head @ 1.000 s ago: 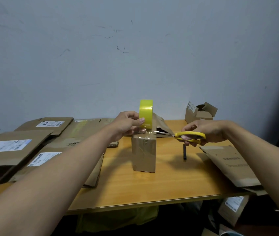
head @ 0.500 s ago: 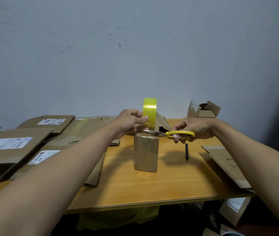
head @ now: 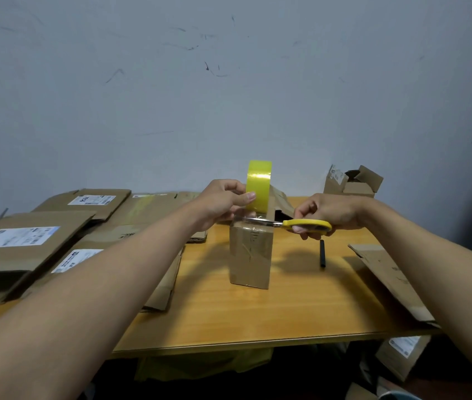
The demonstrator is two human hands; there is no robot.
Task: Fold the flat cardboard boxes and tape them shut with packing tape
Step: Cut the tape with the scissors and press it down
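A small folded box point(head: 250, 254) is standing upright mid-table point(head: 301, 307). The left hand point(head: 223, 204) is gripping the yellow tape roll point(head: 258, 186) just above it (tape stretched down), while the right hand point(head: 325, 213) is clasping yellow-handled scissors point(head: 295, 225), blades across the box top.

Tape roll point(head: 258, 186): bright yellow, glossy sheen on the band. Scissors point(head: 307, 225): yellow handles, silver blades. Upright box point(head: 250, 252): plain kraft brown, shiny clear tape over its top and front. Table point(head: 301, 307): orange-yellow wood grain. Flat boxes point(head: 27, 243) along the table's left edge: same brown, white shipping labels with blue and black print; one near the back edge point(head: 142, 202) has a faint yellowish strip, probably old tape. Black stick point(head: 322, 253) toward the right edge. Open small box point(head: 353, 183) at the back right corner: brown, white label. Wall point(head: 229, 96): pale grey-blue, dark scuff marks.
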